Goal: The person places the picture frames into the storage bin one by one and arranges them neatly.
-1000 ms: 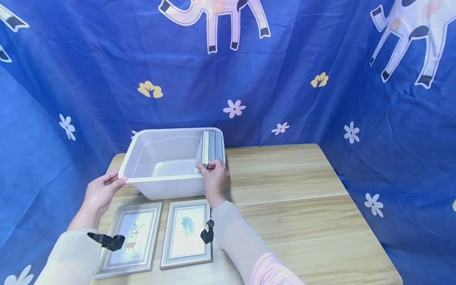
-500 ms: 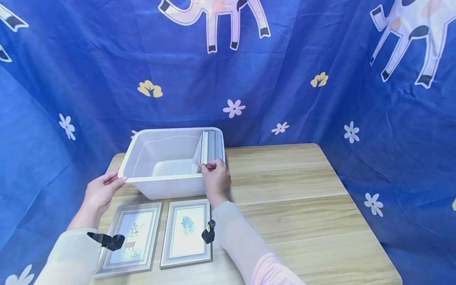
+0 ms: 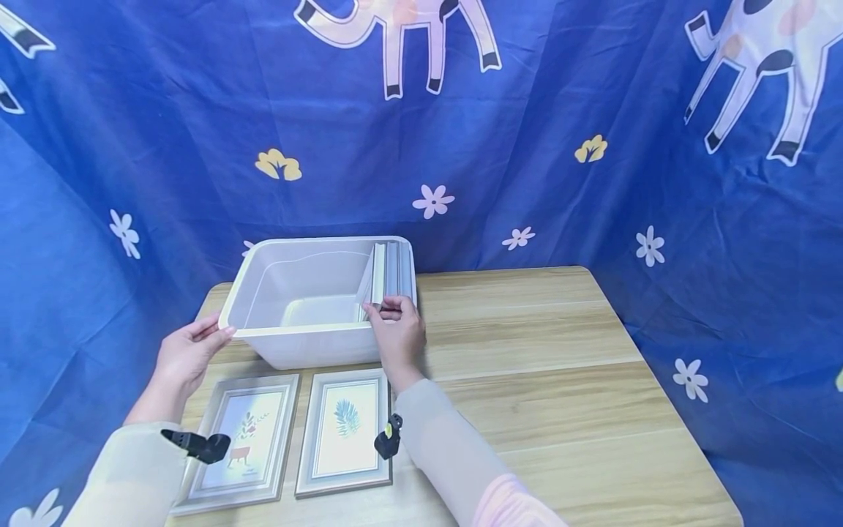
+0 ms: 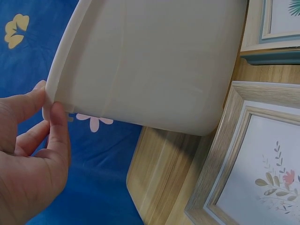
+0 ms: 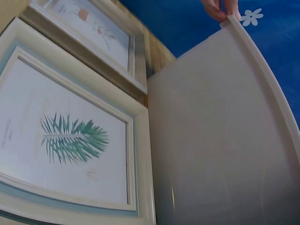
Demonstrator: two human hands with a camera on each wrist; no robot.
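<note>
Against the right-hand end wall of the white tub (image 3: pixel 309 348), you have a pale-edged frame (image 3: pixel 378 272) and, beyond it, blue-grey frames (image 3: pixel 398 267) set on edge in a row (their exact number is hard to read from this angle). Judged by this arrangement, the work stands partway: the row is already in the tub, while the plant-picture frame (image 3: pixel 245 435) and the leaf-picture frame (image 3: pixel 347 424) lie face up on the table (image 3: pixel 540 351), side by side just before the tub and as yet untouched by either hand. The greater part of the tub's floor, to your left of the row, is bare.

Note the grip. Your right hand (image 3: pixel 399 335) reaches over the tub's near rim with its fingers curled, and appears to pinch the near end of the pale-edged frame between thumb and fingertips; the right wrist view does not show this contact. From that pinch the frame runs away from you toward the far wall, with the blue-grey frames on its right. Your left hand (image 3: pixel 187 356) grasps the tub's near left corner, its thumb and fingers closed on the rim.
</note>
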